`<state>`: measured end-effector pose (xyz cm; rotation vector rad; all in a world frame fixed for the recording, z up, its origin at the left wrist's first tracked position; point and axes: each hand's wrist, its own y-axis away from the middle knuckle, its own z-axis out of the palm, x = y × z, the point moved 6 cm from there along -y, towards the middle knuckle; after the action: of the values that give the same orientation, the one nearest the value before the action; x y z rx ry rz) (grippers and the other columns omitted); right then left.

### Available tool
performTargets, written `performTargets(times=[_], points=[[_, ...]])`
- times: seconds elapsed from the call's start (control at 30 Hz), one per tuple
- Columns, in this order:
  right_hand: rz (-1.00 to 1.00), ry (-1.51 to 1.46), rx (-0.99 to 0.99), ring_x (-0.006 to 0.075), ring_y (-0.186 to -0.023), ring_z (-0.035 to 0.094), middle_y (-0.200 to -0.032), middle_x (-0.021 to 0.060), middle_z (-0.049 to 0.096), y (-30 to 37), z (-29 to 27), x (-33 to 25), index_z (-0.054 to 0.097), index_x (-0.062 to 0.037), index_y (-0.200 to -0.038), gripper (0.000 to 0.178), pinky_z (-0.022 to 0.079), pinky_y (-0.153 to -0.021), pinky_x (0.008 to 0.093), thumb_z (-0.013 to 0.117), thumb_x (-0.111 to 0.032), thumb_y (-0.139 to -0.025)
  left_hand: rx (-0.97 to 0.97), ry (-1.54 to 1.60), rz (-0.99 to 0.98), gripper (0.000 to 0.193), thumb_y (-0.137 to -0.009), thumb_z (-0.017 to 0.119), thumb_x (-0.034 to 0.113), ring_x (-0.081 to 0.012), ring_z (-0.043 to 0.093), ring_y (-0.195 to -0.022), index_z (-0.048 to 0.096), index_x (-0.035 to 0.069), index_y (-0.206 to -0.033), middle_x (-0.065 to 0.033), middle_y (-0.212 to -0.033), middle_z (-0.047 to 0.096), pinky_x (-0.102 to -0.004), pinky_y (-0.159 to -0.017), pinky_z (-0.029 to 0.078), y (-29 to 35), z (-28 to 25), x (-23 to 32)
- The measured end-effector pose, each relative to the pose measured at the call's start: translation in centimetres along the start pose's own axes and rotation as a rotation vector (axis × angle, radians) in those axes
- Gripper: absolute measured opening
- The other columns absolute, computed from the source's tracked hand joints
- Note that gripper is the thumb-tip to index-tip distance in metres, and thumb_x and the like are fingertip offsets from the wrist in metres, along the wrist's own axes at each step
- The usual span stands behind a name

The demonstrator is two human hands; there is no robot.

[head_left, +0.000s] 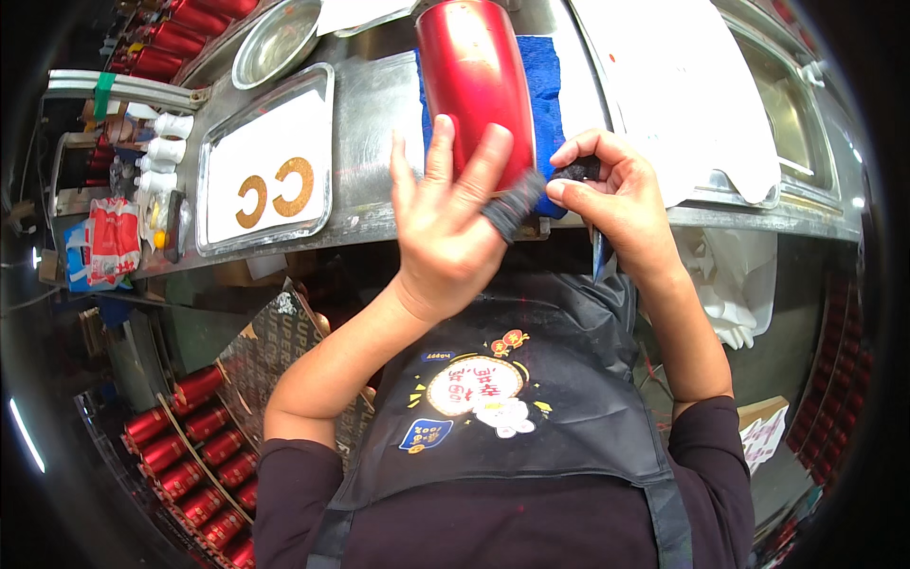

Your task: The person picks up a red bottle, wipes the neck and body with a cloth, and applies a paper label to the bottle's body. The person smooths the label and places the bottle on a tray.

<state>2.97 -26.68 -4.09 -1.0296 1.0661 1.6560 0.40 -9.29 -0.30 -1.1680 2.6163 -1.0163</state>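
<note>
A glossy red metal cylinder (474, 81) lies on a blue cloth (542, 71) at the middle of the metal worktable. My left hand (450, 218) is over its near end, fingers spread and open, and seems to rest on it. Dark grey wrapping covers the left thumb. Just right of the cylinder, my right hand (611, 185) is closed, pinching a small black wad (576, 171) between thumb and fingers. Below that hand a thin blue-silver blade-like piece (600, 251) sticks down past the table edge; how it is held is hidden.
To the left, a clear tray (327, 123) holds white paper with two gold C-shaped pieces (292, 187). A metal bowl (275, 43) stands behind it. White sheeting (678, 85) covers the right side. Several red cylinders (194, 450) stand in racks low on the left.
</note>
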Motion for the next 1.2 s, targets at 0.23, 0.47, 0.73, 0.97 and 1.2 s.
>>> performTargets(times=[0.23, 0.47, 0.73, 0.97, 1.2], points=[[-0.044, -0.016, -0.016, 0.0003, -0.087, 0.057, -0.107, -0.0002, 0.059, 0.4, 1.2, -1.1, 0.065, -0.0008, -0.107, 0.025, 0.049, -0.074, 0.0145, 0.073, 0.004, -0.084, 0.123, 0.359, -0.304, 0.059, -0.076, 0.086, 0.004, -0.0368, 0.057, -0.133, 0.064, -0.006, -0.129, -0.0238, -0.141, 0.059, -0.0579, -0.116, 0.032, 2.1, -0.3, -2.8], [-0.012, -0.041, 0.0, 0.0009, -0.086, 0.058, -0.106, 0.0003, 0.06, 0.8, 1.1, -1.7, 0.065, -0.0008, -0.107, 0.024, 0.05, -0.075, 0.0151, 0.072, 0.005, -0.084, 0.011, 0.259, -0.251, 0.039, -0.08, 0.085, 0.011, -0.0401, 0.055, -0.134, 0.074, -0.001, -0.115, -0.0234, -0.144, 0.057, -0.0677, -0.115, 0.025, 4.6, -1.1, -2.4], [-0.026, -0.019, 0.014, 0.0031, -0.091, 0.062, -0.108, 0.0017, 0.061, 0.4, 0.5, -0.9, 0.063, -0.0001, -0.11, 0.027, 0.055, -0.082, 0.0175, 0.07, 0.006, -0.085, -0.021, 0.165, -0.148, 0.039, -0.076, 0.085, 0.008, -0.0434, 0.056, -0.132, 0.077, 0.01, -0.113, -0.0215, -0.146, 0.057, -0.0705, -0.114, 0.022, 3.5, -1.1, -1.8], [-0.028, 0.0, 0.015, 0.0028, -0.087, 0.063, -0.105, 0.0015, 0.062, 0.1, 0.3, -0.1, 0.064, -0.0006, -0.11, 0.026, 0.053, -0.077, 0.0158, 0.07, 0.005, -0.086, -0.008, -0.024, -0.018, 0.04, -0.072, 0.078, 0.01, -0.0466, 0.056, -0.131, 0.079, 0.02, -0.111, -0.0175, -0.149, 0.055, -0.072, -0.113, 0.02, 0.7, -0.7, -0.1], [-0.024, 0.165, 0.101, -0.0031, -0.071, 0.052, -0.101, -0.0017, 0.062, 0.5, 0.1, 0.5, 0.064, -0.0006, -0.112, 0.026, 0.043, -0.064, 0.0133, 0.065, 0.004, -0.087, 0.166, 0.352, -0.409, 0.062, -0.073, 0.089, 0.011, -0.0408, 0.059, -0.128, 0.067, 0.0, -0.129, -0.0237, -0.142, 0.059, -0.055, -0.11, 0.042, 1.3, 0.3, -2.7]])
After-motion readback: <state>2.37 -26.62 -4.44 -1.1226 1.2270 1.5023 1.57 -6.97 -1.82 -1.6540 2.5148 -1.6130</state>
